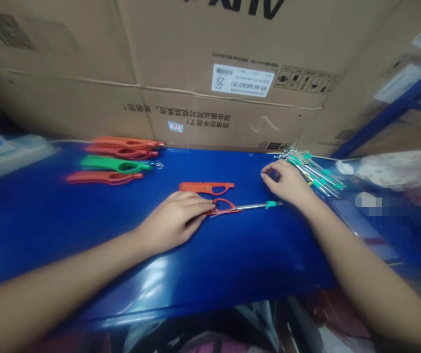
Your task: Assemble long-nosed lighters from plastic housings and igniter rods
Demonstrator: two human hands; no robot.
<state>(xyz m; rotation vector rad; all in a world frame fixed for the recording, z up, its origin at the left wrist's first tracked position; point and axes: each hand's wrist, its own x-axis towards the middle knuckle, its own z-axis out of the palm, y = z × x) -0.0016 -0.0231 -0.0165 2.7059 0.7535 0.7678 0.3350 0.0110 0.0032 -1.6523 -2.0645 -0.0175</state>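
My left hand is closed on an orange lighter half-shell near the middle of the table. A long metal lighter tube with a green clip points out of it to the right. A thin pale strip or wire shows beside the shell's trigger loop; my fingers hide the handle end. Just behind lies a matching orange half-shell, apart from my hand. My right hand hovers with loosely curled fingers beside a pile of metal tubes with green clips, nothing visible in it.
Several orange lighter shells and a green shell lie at the back left. Clear plastic packaging stands at the far left. A large cardboard box walls the back. A phone-like flat object and a whitish bag are at right.
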